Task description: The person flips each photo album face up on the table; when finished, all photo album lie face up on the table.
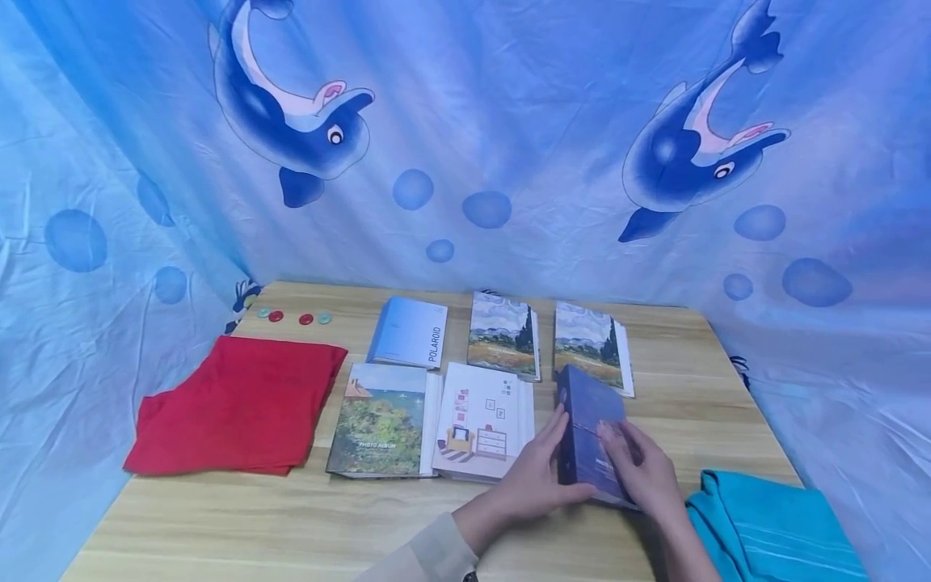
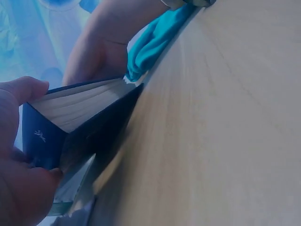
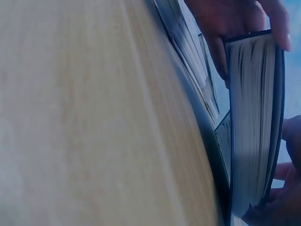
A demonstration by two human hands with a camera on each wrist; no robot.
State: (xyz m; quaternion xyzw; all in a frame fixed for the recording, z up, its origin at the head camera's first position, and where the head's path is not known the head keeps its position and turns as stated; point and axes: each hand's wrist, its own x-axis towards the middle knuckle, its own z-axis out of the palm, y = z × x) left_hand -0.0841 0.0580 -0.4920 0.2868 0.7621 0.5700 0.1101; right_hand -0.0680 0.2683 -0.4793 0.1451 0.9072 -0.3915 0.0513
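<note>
A dark blue album (image 1: 589,432) stands tilted on the wooden table (image 1: 291,517), its left side lifted, between both hands. My left hand (image 1: 541,465) grips its left side; in the left wrist view the thumb lies over the top edge and the fingers under the album (image 2: 70,127). My right hand (image 1: 636,465) holds the right side with fingers on the cover. The right wrist view shows the album's page edges (image 3: 254,117) upright, with my right hand's fingertips (image 3: 289,188) curled round its lower edge and the left hand (image 3: 225,23) behind.
Several other albums lie flat behind: a light blue Polaroid one (image 1: 409,331), two with painted landscapes (image 1: 503,334) (image 1: 591,346), a photo album (image 1: 378,420) and a white one (image 1: 483,420). A red cloth (image 1: 240,404) lies left, a teal towel (image 1: 771,525) right, small buttons (image 1: 291,317) far left.
</note>
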